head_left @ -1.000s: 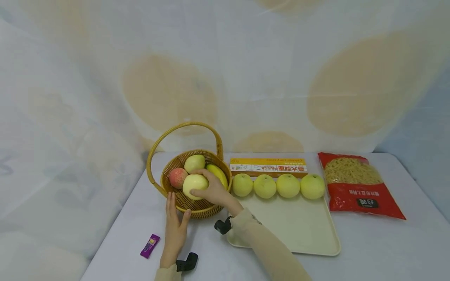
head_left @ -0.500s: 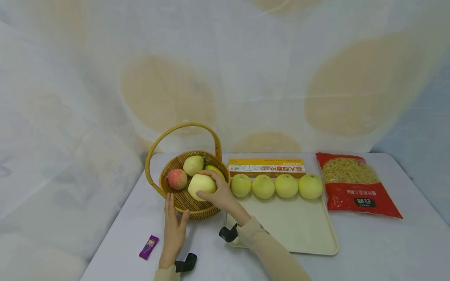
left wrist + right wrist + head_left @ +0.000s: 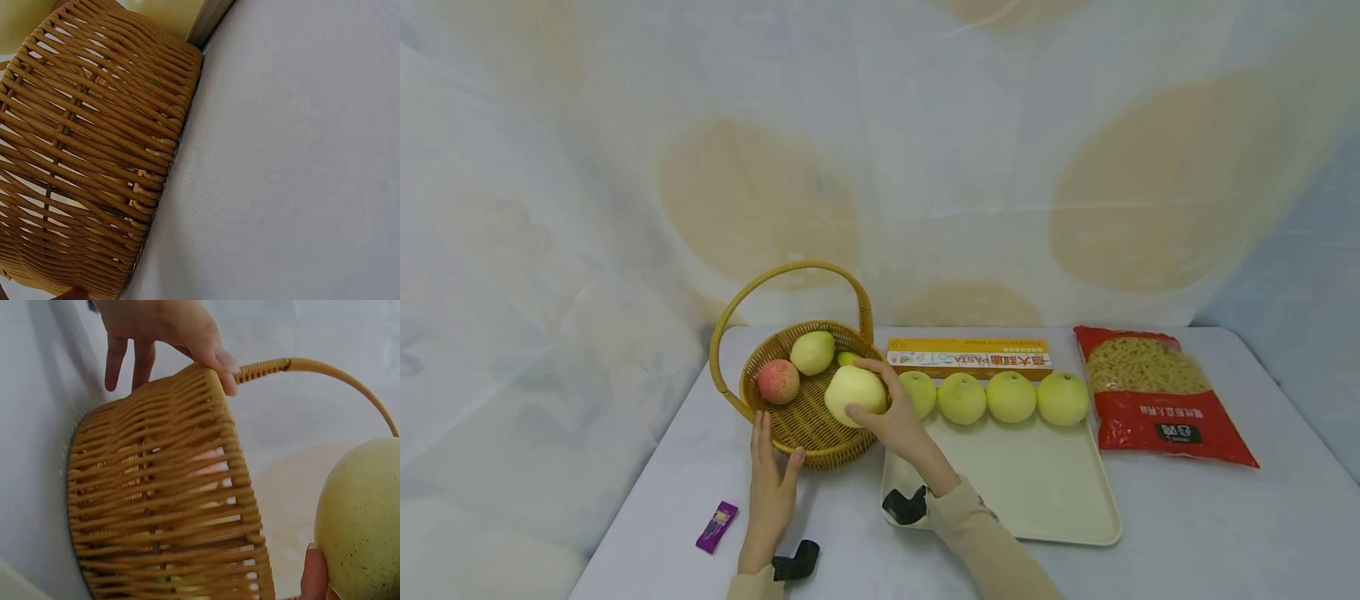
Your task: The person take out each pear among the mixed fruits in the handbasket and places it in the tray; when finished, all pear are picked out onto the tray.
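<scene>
My right hand (image 3: 901, 423) holds a round pale yellow-green fruit (image 3: 853, 395) between thumb and fingers, over the right side of the wicker basket (image 3: 829, 457). Small dark specks show on this fruit (image 3: 362, 531) in the right wrist view. My left hand (image 3: 771, 483) rests against the basket's near left side with its fingers extended; its thumb lies at the rim in the right wrist view. Inside the basket are a pinkish-red peach (image 3: 778, 382), a pale green pear-like fruit (image 3: 812, 353) and a yellow fruit with a green tip (image 3: 847, 358), mostly hidden behind the held fruit.
Right of the basket lies a cream tray (image 3: 1022, 492) with several yellow-green round fruits (image 3: 1012, 397) lined along its far end. Behind it is a pasta box (image 3: 970, 358). A red pasta bag (image 3: 1165, 408) lies farther right. A small purple packet (image 3: 717, 527) is at left.
My right hand has carried the pale fruit rightward from the basket's middle to its right side, uncovering more of the basket's bottom. My left hand stays in place against the basket.
</scene>
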Demonstrator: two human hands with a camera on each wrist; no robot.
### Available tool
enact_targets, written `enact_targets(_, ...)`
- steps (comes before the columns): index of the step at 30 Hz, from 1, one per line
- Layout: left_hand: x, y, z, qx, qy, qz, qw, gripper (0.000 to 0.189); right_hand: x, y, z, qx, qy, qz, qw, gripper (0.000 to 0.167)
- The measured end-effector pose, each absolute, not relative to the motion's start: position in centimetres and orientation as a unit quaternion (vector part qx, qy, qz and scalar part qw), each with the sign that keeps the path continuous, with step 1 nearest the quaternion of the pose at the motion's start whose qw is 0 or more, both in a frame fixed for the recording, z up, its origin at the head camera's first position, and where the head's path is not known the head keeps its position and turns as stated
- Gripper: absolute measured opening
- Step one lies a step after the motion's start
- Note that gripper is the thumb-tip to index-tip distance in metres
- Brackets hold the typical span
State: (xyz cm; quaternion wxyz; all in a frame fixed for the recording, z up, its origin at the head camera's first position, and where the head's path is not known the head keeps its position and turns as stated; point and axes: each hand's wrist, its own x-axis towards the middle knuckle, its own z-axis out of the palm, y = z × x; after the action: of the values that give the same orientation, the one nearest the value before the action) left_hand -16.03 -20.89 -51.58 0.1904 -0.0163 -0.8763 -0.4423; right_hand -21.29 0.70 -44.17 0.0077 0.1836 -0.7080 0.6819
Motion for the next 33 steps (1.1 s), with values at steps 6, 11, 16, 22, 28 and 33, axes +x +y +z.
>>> enact_targets(6,-16.2,-20.9,-51.7,-0.015,-0.879,-0.437,0.192,0.076,-21.0,2.5,-45.0,0.142,-0.698,0.701,0.025,0.060)
enact_targets(11,-16.1,-20.9,-51.7,-0.016,-0.878,-0.438,0.192,0.076,-20.7,3.7,-46.1,0.121,-0.682,0.721,0.032,0.060)
enact_targets(16,-16.0,-20.8,-51.7,-0.014,-0.879,-0.438,0.187,0.076,-20.4,4.6,-46.9,0.110,-0.672,0.730,0.046,0.060)
enact_targets(22,-16.1,-20.7,-51.6,-0.014,-0.879,-0.441,0.181,0.076,-20.5,5.1,-47.3,0.117,-0.657,0.740,0.084,0.057)
enact_targets(28,-16.1,-20.7,-51.4,-0.012,-0.881,-0.439,0.177,0.076,-20.4,5.4,-47.2,0.085,-0.649,0.751,0.086,0.056)
enact_targets(33,-16.0,-20.7,-51.4,-0.010,-0.882,-0.438,0.176,0.077,-20.5,5.8,-47.1,0.051,-0.650,0.755,0.069,0.056)
